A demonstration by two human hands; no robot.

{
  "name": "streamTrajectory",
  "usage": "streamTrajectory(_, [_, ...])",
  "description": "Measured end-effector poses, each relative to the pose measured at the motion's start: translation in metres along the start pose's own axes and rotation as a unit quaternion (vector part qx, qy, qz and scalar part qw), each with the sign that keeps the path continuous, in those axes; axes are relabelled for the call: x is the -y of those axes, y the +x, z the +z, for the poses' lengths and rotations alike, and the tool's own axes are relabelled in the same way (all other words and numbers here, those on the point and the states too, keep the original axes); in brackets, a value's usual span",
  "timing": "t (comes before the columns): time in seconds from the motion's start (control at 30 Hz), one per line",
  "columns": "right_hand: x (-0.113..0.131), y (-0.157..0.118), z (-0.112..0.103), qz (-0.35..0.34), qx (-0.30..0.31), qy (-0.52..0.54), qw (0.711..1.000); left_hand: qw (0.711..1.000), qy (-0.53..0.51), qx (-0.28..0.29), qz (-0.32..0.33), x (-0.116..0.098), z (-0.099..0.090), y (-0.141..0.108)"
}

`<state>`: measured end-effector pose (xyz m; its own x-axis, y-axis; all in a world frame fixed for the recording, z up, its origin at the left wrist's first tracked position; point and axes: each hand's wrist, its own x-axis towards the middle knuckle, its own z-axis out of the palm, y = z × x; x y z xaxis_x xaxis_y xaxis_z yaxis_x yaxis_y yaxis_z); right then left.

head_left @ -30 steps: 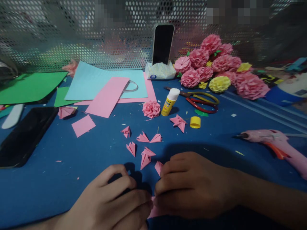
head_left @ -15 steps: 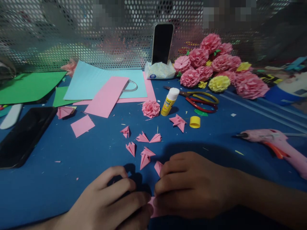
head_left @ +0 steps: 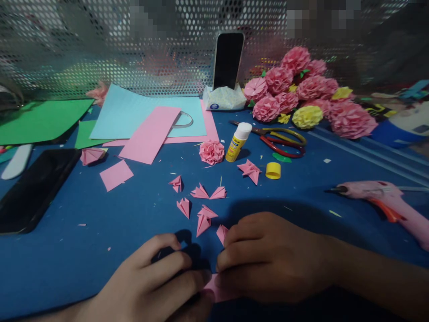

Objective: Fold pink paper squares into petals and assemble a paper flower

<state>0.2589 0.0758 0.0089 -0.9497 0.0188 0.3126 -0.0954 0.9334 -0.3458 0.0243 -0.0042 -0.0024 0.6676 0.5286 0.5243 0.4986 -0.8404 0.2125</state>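
Perforated metal panel (head_left: 100, 67) closes off the back of a blue tabletop (head_left: 83, 264), dim and sprinkled with scraps. On the near side of the glue stick (head_left: 238, 142), close to the person, lies a small piece of pink paper (head_left: 223, 288), mostly covered by both hands. The left hand (head_left: 167, 277) has its forefinger and thumb drawn nearly together at the paper's left end, seemingly to keep that edge from slipping; its other fingers are loosely curled. The right hand (head_left: 268, 255) lies over the rest, fingers bent and close together, probably weighing the sheet flat; its thumb is hidden, so I cannot tell how firmly it grips.

Between the hands and the glue stick, folded pink pieces (head_left: 183, 208) are scattered, perhaps left there to be within easy reach. A pink rosette (head_left: 212, 152) sits just left of the stick, and a yellow cap (head_left: 273, 170) lies to its near right. Beyond it, scissors (head_left: 263, 132) rest with their handles to the right; farther back, a tissue pack (head_left: 224, 99) seems to prop a phone (head_left: 229, 60) upright. Well right of the stick, a pink glue gun (head_left: 372, 191) lies on its side.
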Motion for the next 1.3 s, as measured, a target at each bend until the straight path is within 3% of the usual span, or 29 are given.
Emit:
streamTrajectory(0.23, [0.002,0.000,0.004,0.010,-0.025,-0.007,1.000,1.000,0.011,0.000,0.008,0.002,0.000,-0.002])
streamTrajectory(0.77, [0.002,0.000,0.003,0.009,-0.012,-0.011,1.000,0.999,0.044,0.009,0.018,-0.003,0.001,-0.005])
streamTrajectory(0.9, [0.004,-0.001,0.005,0.013,-0.021,-0.029,0.999,0.999,0.034,-0.022,0.019,-0.004,0.002,-0.005])
streamTrajectory(1.03, [0.012,0.003,0.004,0.030,-0.033,-0.084,0.995,0.999,0.031,0.015,0.010,-0.002,-0.003,-0.002])
streamTrajectory(1.3, [0.039,0.015,0.012,0.114,0.029,-0.134,0.984,0.995,0.067,0.057,0.043,-0.007,-0.002,-0.005])
